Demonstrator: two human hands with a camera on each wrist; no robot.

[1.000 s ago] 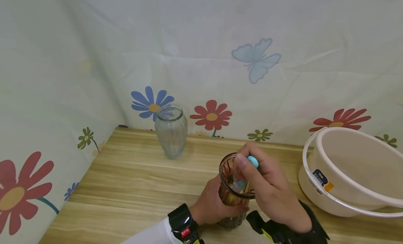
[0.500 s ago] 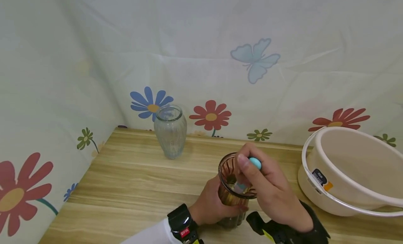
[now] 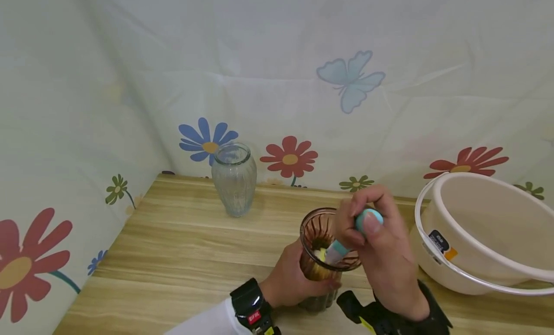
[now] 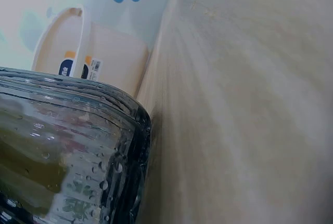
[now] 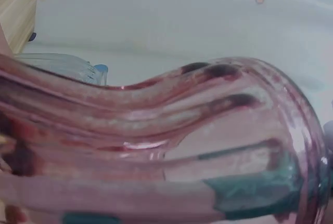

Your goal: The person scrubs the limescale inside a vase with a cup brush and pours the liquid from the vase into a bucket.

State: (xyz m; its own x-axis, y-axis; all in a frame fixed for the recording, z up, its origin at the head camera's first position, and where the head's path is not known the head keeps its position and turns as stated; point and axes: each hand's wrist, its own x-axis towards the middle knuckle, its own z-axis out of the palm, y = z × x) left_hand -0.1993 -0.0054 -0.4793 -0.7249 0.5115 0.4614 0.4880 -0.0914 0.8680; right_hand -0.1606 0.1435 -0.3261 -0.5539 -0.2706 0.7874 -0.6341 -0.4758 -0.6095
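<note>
A brown-tinted, ribbed glass vase [image 3: 308, 229] stands tilted over the table. My left hand [image 3: 287, 279] wraps around its lower body. My right hand [image 3: 387, 260] is above the rim, gripping the turquoise-knobbed handle of a bottle brush [image 3: 336, 253]. The brush slants down into the vase, with a pale yellowish head showing partly inside. In the left wrist view, the vase's thick base [image 4: 125, 141] is dotted with water drops. Through the pinkish glass [image 5: 156, 130] in the right wrist view, the white and teal brush handle [image 5: 255, 195] shows.
A clear glass vase [image 3: 234, 183] stands upright at the back of the wooden table [image 3: 186, 248]. To the right is a large beige bucket [image 3: 450, 210] with a pale carrying handle, close beside my right hand. A flower-printed sheet [image 3: 277, 104] hangs behind the table.
My right hand has turned and risen slightly to the right, and the brush handle leans further right. More of the brush shows inside the vase. My left hand stays put.
</note>
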